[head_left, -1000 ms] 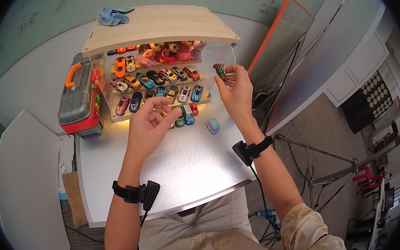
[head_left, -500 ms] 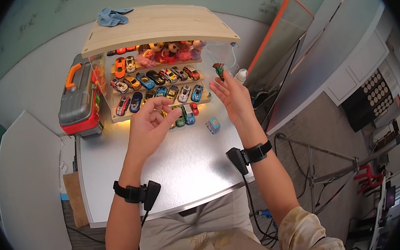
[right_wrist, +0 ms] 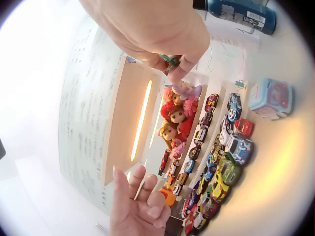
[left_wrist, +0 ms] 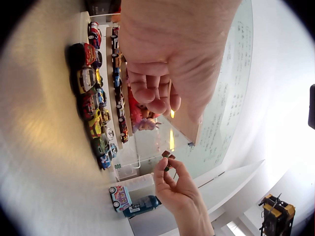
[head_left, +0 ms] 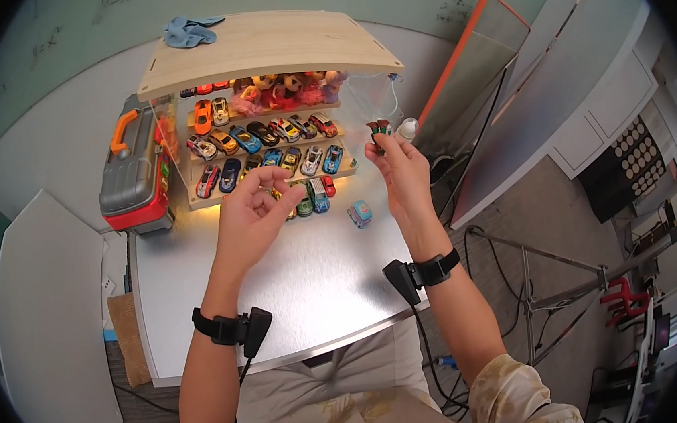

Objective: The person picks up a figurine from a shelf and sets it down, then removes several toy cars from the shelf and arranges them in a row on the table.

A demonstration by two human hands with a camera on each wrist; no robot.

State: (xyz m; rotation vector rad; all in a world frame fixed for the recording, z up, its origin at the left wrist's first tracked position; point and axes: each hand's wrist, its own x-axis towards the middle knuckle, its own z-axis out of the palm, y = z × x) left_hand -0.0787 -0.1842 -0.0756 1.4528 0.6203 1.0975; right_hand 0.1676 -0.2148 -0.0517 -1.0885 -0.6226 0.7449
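In the head view my right hand [head_left: 408,181] pinches a small green and reddish-brown piece [head_left: 380,126] between thumb and fingers, raised to the right of the display shelf [head_left: 260,53]. The fingers hide part of it, and I cannot tell what kind of thing it is. My left hand [head_left: 249,223] hovers before the lower shelf with loosely curled fingers and nothing in them. Toy cars [head_left: 292,159] stand in rows on the steps, with more on the table in front. A light-blue toy van [head_left: 360,214] sits apart on the table, below the right hand.
Dolls [right_wrist: 179,118] fill part of the upper shelf. A dark blue bottle [right_wrist: 241,14] stands right of the shelf. A grey toolbox [head_left: 134,173] with an orange handle is at the left, and a blue cloth [head_left: 191,31] lies on top of the shelf. An orange-framed panel [head_left: 470,55] leans behind, right.
My right hand turned, its fingers first spreading and then closing round the small piece again, and its wrist came slightly inward. The white-capped bottle came into sight beside it. The left hand stayed put.
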